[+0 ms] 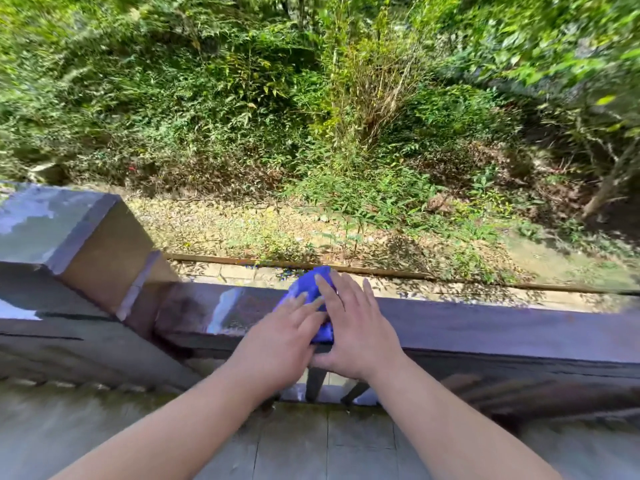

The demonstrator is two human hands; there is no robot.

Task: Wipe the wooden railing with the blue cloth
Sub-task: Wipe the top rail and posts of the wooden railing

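A dark wooden railing (485, 327) runs across the view from a thick square post on the left to the right edge. A bunched blue cloth (306, 285) lies on top of the rail near its middle. My left hand (280, 341) rests on the cloth's near left part with fingers spread flat. My right hand (353, 323) lies beside it, palm down, fingers pressing on the cloth's right part and thumb hooked over the rail's near face. Most of the cloth is hidden under both hands.
The square post (69, 230) with a shiny flat cap stands at the left. Dark balusters (315, 382) hang under the rail. Grey deck boards (346, 445) lie below my arms. Beyond the rail is a drop to a paved strip, leaf litter and dense green bushes (311, 116).
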